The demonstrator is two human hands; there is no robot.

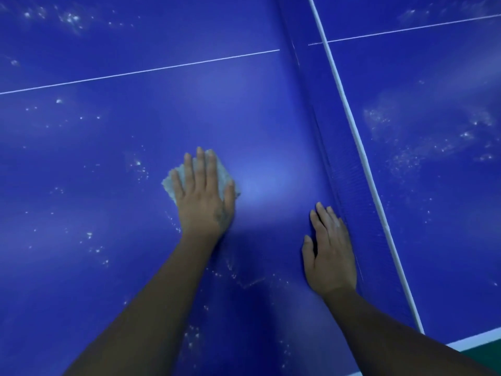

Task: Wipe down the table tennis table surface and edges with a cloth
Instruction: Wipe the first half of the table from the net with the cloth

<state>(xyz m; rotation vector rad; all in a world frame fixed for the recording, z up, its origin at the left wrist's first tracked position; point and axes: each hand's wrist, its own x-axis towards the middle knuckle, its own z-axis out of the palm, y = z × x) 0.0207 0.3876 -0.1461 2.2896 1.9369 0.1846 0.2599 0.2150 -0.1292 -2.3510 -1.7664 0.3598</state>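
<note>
The blue table tennis table (108, 147) fills the view, speckled with white dust in patches. My left hand (203, 194) lies flat with straight fingers on a pale grey cloth (169, 183), pressing it onto the table a little left of the middle. The cloth shows beyond the fingers and on both sides of the hand. My right hand (329, 251) rests flat on the table, fingers straight, right beside the foot of the blue net (344, 158). It holds nothing.
The net with its white top band (360, 147) runs from the top middle down to the lower right. A thin white centre line (135, 73) crosses the table. The far half (433, 185) is dusty. The white table edge (477, 337) shows at lower right.
</note>
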